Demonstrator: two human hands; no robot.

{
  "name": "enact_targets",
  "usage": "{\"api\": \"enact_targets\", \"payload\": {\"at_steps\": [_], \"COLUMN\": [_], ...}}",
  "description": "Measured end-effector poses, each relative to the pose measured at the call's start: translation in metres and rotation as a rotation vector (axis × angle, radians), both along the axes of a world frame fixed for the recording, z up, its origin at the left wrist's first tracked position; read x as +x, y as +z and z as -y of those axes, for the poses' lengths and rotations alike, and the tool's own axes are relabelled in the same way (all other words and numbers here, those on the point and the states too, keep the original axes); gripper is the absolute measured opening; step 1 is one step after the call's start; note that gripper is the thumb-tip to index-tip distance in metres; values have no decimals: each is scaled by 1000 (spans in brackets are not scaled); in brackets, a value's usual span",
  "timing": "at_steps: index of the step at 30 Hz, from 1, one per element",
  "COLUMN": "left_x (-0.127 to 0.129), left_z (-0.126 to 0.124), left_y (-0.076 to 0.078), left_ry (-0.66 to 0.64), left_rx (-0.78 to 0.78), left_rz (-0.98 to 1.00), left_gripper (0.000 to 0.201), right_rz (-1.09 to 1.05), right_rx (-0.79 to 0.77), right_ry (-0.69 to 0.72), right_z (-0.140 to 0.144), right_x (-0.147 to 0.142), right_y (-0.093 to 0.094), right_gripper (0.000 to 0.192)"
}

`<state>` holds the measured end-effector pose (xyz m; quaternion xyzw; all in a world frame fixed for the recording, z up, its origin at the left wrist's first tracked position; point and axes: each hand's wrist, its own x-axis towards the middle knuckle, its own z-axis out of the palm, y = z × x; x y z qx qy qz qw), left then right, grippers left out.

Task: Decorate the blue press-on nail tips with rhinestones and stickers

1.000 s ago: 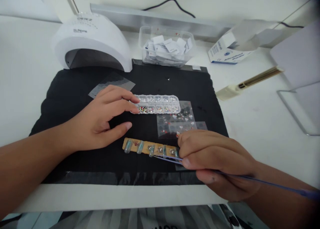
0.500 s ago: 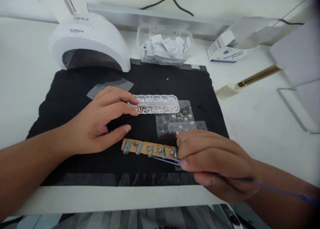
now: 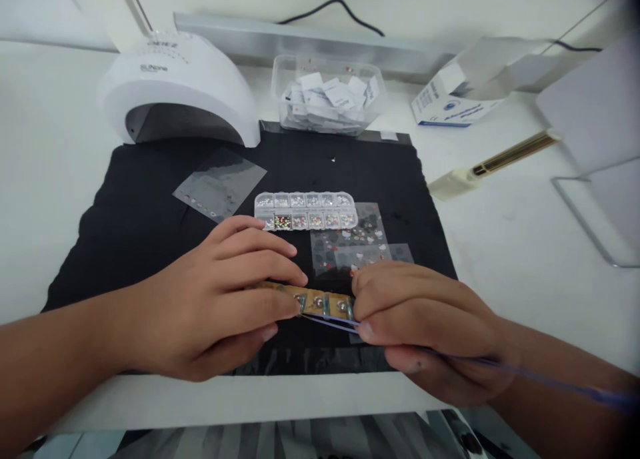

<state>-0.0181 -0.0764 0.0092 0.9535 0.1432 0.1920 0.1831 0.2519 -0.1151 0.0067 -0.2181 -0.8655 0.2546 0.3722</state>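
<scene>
A tan strip (image 3: 334,297) lies on the black mat, bearing narrow, glossy bluish nail tips (image 3: 326,304) and round silver beads. My left hand (image 3: 225,299) covers the strip's left half, its fingers closed about the strip near a middle nail tip. Closed in a pinch, my right hand (image 3: 430,325) grips thin bluish-purple tweezers (image 3: 331,323). The tweezers' points reach left to the strip's front edge, beside my left fingertip. Just beyond my left hand sits a clear compartment case of small rhinestones (image 3: 307,211). The strip's right end is hidden behind my right hand.
Clear sticker sheets (image 3: 373,235) lie right of the case, another sheet (image 3: 220,182) to its left. A white nail lamp (image 3: 185,89), a plastic tub of white packets (image 3: 327,125) and a white box (image 3: 445,105) stand behind. A flat brush (image 3: 495,165) lies right.
My left hand has left the rhinestone case and come down toward me onto the strip, its fingers closing there. My right hand and the tweezers stay nearly still.
</scene>
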Motion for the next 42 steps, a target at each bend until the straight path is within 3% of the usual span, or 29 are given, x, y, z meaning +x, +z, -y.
{"api": "enact_targets", "payload": {"at_steps": [5, 15, 42], "left_x": [6, 17, 17], "left_z": [2, 6, 8], "left_y": [-2, -9, -10], "left_ry": [-29, 37, 82], "left_rx": [-21, -34, 67], "left_rz": [18, 89, 104], "left_gripper": [21, 17, 14], "right_rz": [14, 18, -6], "right_rx": [16, 41, 4], "right_ry": [-10, -27, -29], "right_z": [2, 2, 1], "right_x": [0, -3, -2], "right_y": [-1, -3, -4], "right_gripper": [23, 25, 24]}}
